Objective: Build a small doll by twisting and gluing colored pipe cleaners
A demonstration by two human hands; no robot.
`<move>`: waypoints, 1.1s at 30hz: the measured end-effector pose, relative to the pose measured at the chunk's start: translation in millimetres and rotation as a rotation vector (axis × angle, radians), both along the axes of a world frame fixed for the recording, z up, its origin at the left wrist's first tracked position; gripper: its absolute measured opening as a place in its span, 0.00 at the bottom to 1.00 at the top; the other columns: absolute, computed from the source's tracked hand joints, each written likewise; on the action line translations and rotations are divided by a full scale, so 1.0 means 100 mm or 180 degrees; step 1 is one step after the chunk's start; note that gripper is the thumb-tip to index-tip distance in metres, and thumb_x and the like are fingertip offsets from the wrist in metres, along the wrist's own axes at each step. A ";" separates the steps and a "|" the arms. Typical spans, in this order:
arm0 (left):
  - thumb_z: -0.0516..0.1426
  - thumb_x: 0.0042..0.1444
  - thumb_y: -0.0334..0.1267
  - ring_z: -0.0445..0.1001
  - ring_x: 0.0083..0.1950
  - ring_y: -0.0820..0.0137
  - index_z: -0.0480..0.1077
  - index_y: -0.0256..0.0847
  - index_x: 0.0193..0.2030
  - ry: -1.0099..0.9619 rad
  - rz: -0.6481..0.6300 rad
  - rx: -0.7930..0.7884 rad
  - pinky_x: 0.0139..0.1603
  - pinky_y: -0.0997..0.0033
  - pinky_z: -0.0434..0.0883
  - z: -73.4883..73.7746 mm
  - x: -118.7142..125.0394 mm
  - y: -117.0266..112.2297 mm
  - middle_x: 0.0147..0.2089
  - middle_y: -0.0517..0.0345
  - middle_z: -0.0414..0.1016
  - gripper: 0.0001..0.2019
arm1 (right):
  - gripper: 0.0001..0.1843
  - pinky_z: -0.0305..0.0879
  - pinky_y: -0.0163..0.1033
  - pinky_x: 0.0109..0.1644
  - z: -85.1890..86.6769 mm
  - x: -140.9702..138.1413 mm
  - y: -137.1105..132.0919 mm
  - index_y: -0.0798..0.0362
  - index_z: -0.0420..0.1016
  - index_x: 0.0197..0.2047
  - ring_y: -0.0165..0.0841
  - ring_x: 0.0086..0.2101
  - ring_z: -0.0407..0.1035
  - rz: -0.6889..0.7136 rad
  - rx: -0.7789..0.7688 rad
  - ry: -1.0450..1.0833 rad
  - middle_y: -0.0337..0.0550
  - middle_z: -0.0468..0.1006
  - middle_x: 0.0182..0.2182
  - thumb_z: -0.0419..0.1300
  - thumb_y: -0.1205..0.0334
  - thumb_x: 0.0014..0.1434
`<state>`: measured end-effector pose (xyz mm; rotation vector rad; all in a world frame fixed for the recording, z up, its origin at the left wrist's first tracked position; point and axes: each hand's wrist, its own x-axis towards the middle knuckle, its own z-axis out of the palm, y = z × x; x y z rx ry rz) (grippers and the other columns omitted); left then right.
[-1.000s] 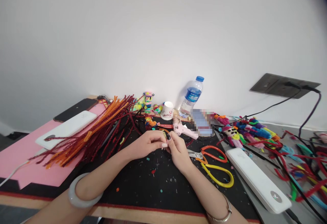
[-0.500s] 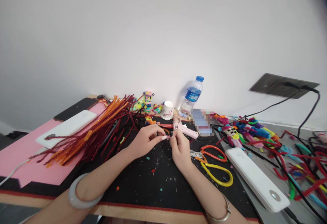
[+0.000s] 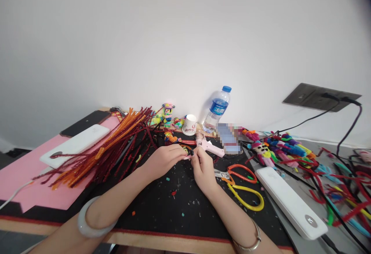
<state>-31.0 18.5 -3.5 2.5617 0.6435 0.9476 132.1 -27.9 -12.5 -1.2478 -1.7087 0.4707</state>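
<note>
My left hand [image 3: 165, 160] and my right hand [image 3: 204, 172] meet fingertip to fingertip above the black mat [image 3: 162, 215]. Both are closed in a pinch on something small, which the fingers mostly cover; I cannot make out its kind. Just beyond my right hand lies a pink glue gun [image 3: 211, 148]. A pair of scissors [image 3: 232, 184] with one orange and one yellow handle loop rests to the right of my right wrist. Left of my left hand spreads a large bundle of dark red and orange pipe cleaners [image 3: 116, 145].
A water bottle [image 3: 218, 109] and a paper cup [image 3: 190, 124] stand by the wall, near a small pipe-cleaner doll [image 3: 167, 115]. On the right are a white power bank [image 3: 291, 203], colourful dolls [image 3: 263, 153], loose pipe cleaners and cables. A phone [image 3: 85, 123] lies at the left.
My left fingers have curled in and turned slightly at the pinch. My right hand has shifted a little to the left. Everything else stays where it was.
</note>
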 end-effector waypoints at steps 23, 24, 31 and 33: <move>0.45 0.62 0.38 0.67 0.30 0.74 0.70 0.37 0.37 -0.0509 0.0242 -0.0916 0.37 0.74 0.65 0.10 0.07 -0.09 0.27 0.60 0.68 0.14 | 0.15 0.48 0.34 0.28 -0.04 0.00 0.01 0.51 0.52 0.24 0.27 0.23 0.51 -0.0127 -0.0190 0.0216 0.33 0.56 0.20 0.44 0.61 0.63; 0.45 0.62 0.38 0.66 0.30 0.74 0.69 0.37 0.37 -0.0520 0.0247 -0.0939 0.37 0.74 0.64 0.10 0.07 -0.09 0.28 0.60 0.68 0.13 | 0.15 0.48 0.34 0.28 -0.04 0.00 0.01 0.51 0.51 0.25 0.27 0.23 0.51 -0.0117 -0.0201 0.0249 0.33 0.56 0.20 0.44 0.61 0.63; 0.48 0.60 0.37 0.65 0.34 0.72 0.67 0.38 0.31 -0.0568 0.0161 -0.0837 0.40 0.72 0.63 0.10 0.06 -0.10 0.30 0.58 0.67 0.10 | 0.14 0.49 0.34 0.26 -0.06 -0.02 0.00 0.51 0.54 0.26 0.27 0.22 0.51 0.0084 -0.0283 0.0324 0.33 0.57 0.20 0.43 0.59 0.64; 0.47 0.61 0.36 0.65 0.34 0.72 0.66 0.38 0.29 -0.0593 0.0044 -0.0875 0.39 0.72 0.63 0.10 0.06 -0.09 0.30 0.58 0.66 0.12 | 0.15 0.49 0.34 0.26 -0.06 -0.02 -0.01 0.51 0.54 0.26 0.27 0.22 0.51 0.0178 -0.0331 0.0420 0.33 0.57 0.19 0.43 0.58 0.64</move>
